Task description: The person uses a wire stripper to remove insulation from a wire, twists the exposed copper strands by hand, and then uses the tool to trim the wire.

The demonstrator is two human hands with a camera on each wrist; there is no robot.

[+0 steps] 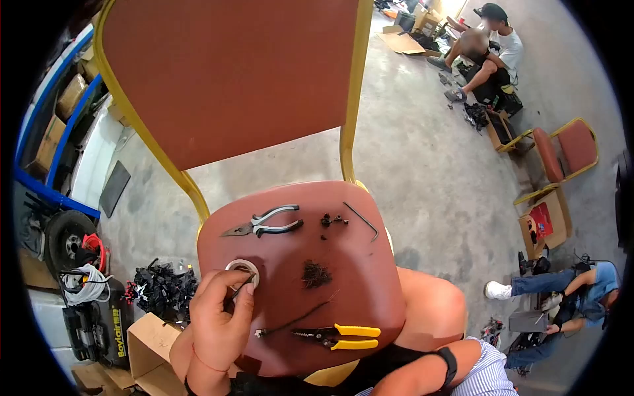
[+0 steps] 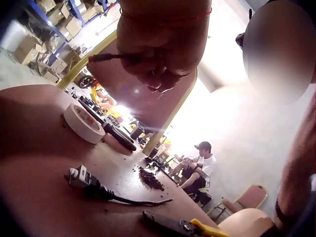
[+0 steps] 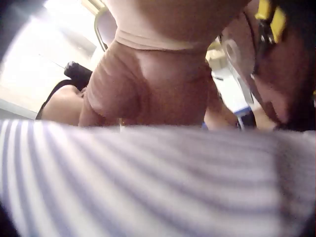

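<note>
My left hand (image 1: 221,317) is raised over the left side of the chair seat (image 1: 370,284), thumb and fingers pinching a thin dark stick-like piece (image 2: 106,58). Partly behind it in the head view is a white roll of tape (image 2: 81,127). Closer to me lie a short black cable (image 2: 128,200) with a connector and wire strippers (image 1: 356,330) with yellow handles. A pile of dark clippings (image 1: 317,274) sits mid-seat. My right hand (image 3: 148,91) is low by the striped shirt, its fingers hidden; I cannot tell whether it holds anything.
Pliers (image 1: 279,230), small black parts (image 1: 333,220) and a hex key (image 1: 362,221) lie at the seat's far side, before the backrest (image 1: 231,72). Black scraps (image 1: 162,290) and a cardboard box (image 1: 155,343) stand left. Two people sit on the right.
</note>
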